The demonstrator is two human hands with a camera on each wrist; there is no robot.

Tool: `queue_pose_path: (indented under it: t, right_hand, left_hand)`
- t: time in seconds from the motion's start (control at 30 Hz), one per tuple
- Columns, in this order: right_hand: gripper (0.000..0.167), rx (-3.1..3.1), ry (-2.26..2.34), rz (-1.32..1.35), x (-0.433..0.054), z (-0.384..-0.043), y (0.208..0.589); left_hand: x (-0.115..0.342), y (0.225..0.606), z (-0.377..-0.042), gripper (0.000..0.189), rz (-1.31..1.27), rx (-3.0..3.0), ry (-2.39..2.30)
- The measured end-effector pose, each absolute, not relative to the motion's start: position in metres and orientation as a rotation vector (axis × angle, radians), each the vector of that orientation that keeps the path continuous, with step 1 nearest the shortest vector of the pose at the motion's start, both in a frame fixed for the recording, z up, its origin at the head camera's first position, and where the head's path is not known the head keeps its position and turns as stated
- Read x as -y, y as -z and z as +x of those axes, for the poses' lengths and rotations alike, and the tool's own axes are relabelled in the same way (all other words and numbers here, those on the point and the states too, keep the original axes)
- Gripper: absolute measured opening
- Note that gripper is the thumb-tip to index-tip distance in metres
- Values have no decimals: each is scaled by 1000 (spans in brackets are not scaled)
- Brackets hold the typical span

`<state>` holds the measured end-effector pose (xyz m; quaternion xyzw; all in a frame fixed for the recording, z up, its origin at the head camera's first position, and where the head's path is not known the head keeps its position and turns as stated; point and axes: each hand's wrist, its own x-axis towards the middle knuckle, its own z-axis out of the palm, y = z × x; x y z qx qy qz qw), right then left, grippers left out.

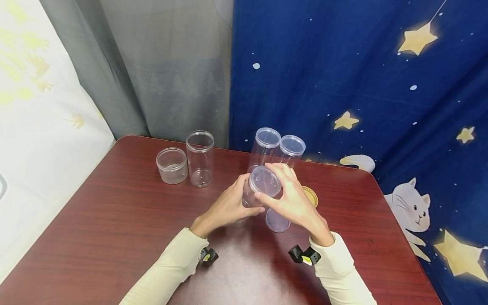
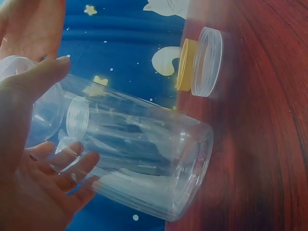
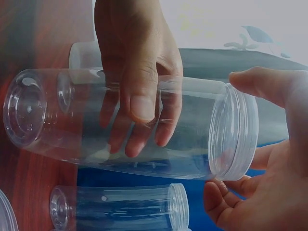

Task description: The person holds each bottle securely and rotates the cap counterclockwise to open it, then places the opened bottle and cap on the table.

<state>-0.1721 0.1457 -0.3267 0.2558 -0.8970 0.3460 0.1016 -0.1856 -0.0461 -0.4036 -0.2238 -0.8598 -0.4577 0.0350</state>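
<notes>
In the head view a clear plastic jar is held tilted over the table between both hands. My left hand grips its body, thumb on one side and fingers on the other. At the top, my right hand holds the clear screw lid by its edge with thumb and fingers. The right wrist view shows the lid on the jar's mouth and the see-through body with nothing inside. Just below the hands, a loose clear lid lies on the table near a yellow lid.
Two tall lidded jars stand side by side at the back, partly behind the hands. To the left are a tall clear jar and a short, wide one. A blue curtain hangs behind the reddish-brown table.
</notes>
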Motion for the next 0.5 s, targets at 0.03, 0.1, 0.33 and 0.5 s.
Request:
queue_pose_path:
  t: [0.03, 0.1, 0.33, 0.5]
  right_hand:
    - [73, 2652, -1024, 760, -146, -172, 327]
    - [73, 2659, -1030, 771, -146, -172, 326]
    - [73, 2667, -1052, 798, -148, -172, 326]
    - [74, 2671, -1073, 814, -149, -173, 326]
  left_hand:
    - [46, 404, -186, 91, -691, 2641, 1409]
    - [47, 405, -186, 91, -698, 2636, 1413]
    - [47, 404, -187, 89, -735, 2617, 1440]
    - [48, 404, -187, 89, -743, 2618, 1464]
